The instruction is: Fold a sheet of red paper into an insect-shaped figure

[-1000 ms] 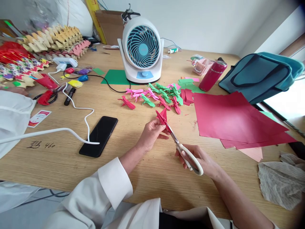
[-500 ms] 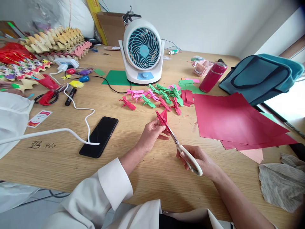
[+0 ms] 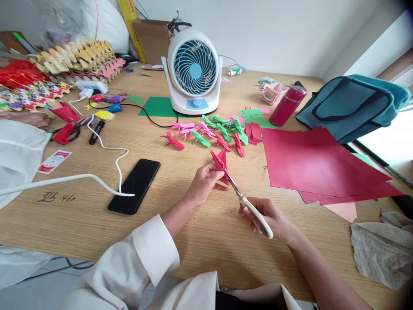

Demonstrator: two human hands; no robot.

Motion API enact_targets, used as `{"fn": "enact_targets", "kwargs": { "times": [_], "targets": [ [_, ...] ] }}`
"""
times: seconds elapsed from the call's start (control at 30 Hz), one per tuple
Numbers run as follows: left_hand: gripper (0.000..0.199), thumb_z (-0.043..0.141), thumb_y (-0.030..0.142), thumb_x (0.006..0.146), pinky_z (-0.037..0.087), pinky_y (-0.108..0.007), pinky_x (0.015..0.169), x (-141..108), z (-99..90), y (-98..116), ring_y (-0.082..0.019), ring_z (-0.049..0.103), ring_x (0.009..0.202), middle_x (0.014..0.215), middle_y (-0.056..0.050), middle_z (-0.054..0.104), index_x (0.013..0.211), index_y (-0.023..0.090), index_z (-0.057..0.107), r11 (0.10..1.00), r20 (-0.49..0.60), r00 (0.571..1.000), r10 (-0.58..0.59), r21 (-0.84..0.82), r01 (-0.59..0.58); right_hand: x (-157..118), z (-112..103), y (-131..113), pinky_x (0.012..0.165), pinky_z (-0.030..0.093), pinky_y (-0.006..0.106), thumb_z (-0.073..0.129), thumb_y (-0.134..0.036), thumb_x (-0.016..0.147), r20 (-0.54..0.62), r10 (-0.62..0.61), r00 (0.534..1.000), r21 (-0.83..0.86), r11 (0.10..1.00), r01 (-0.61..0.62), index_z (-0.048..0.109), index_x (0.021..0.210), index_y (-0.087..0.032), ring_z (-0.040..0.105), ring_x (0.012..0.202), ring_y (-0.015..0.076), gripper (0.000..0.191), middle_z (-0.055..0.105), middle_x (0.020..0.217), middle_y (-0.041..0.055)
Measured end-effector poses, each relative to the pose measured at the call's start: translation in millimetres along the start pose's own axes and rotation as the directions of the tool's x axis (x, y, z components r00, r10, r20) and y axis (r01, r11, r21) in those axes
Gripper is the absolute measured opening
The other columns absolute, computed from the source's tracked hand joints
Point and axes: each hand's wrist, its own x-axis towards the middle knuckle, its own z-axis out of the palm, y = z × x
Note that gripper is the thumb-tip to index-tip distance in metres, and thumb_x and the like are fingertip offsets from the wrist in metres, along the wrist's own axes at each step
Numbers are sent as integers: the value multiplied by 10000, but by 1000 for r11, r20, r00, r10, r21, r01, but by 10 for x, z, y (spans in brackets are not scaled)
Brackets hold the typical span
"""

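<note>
My left hand (image 3: 206, 181) pinches a folded red paper figure (image 3: 220, 160) between thumb and fingers, its pointed ends facing away from me. In my right hand (image 3: 264, 215) is a pair of scissors (image 3: 257, 217) with pale handles. Their metal blades reach up to the lower part of the red paper, close to my left thumb, and the tips are hidden there. Beyond my hands lie several folded paper figures in red, pink and green, among them a red one (image 3: 174, 141) and a green one (image 3: 200, 138).
A white fan (image 3: 195, 69) stands behind the figures. Large red paper sheets (image 3: 316, 163), a red flask (image 3: 288, 105) and a teal bag (image 3: 351, 105) are at right. On the left are a black phone (image 3: 134, 187), a white cable (image 3: 87, 175) and a co-worker's sleeve (image 3: 19, 146).
My hands, the red paper and the scissors stay nearly in place; the scissor handles look closer together. At far left, the co-worker's hand and sleeve have shifted slightly.
</note>
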Motion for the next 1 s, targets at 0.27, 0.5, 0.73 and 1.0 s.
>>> {"fn": "enact_targets", "kwargs": {
  "times": [0.27, 0.5, 0.73, 1.0],
  "targets": [
    [182, 650, 261, 730, 585, -221, 515, -3, 5, 20, -113, 661, 614, 744, -12, 665, 829, 132, 568, 1000, 41, 999, -12, 19, 11, -13, -6, 20, 456, 380, 227, 620, -661, 792, 5, -2, 1000, 9, 1000, 1, 585, 801, -156, 513, 474, 101, 507, 523, 594, -29],
    [193, 650, 276, 731, 583, -221, 514, -1, 6, -2, -115, 666, 621, 756, -7, 664, 835, 141, 560, 1000, 50, 999, -13, 24, 12, -10, -2, 5, 451, 372, 223, 619, -621, 811, -5, -18, 1000, -16, 1000, 18, 578, 783, -158, 502, 468, 96, 466, 514, 587, -33],
    [194, 651, 285, 752, 592, -235, 531, -2, -13, -21, -115, 667, 632, 788, -10, 672, 847, 147, 553, 1000, 47, 999, -1, 23, 0, 5, 0, 31, 427, 360, 223, 610, -602, 825, -15, -21, 1000, -28, 999, 20, 572, 781, -165, 503, 447, 99, 441, 517, 576, -36],
    [210, 659, 303, 756, 587, -228, 532, -6, -6, -7, -117, 666, 638, 777, -9, 664, 844, 150, 546, 999, 48, 999, 10, 30, -12, 9, 1, 47, 432, 365, 220, 620, -602, 822, 0, -40, 999, -3, 999, 40, 564, 781, -165, 498, 441, 94, 443, 499, 554, -48]
  ]
}}
